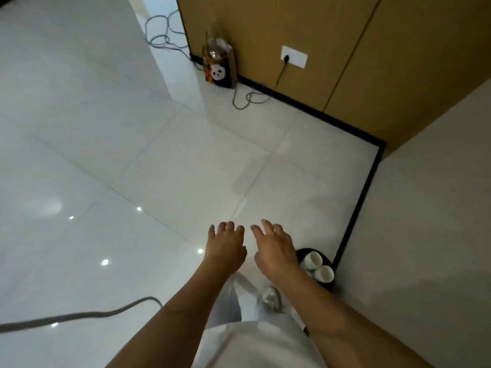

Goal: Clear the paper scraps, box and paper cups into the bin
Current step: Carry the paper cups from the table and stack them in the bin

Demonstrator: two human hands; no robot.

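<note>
Cups (320, 266) lie in the black bin (328, 285) just right of and below my right hand (276, 251), nearer than my left hand (225, 247); both hands are loose and hold nothing.

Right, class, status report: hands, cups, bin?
Left hand open, empty. Right hand open, empty. Two paper cups in black bin. Nothing blocking.

Both bare forearms reach forward toward twelve o'clock, palms down. The left hand (225, 244) and right hand (275, 247) hover side by side, fingers loosely spread, holding nothing.
</note>
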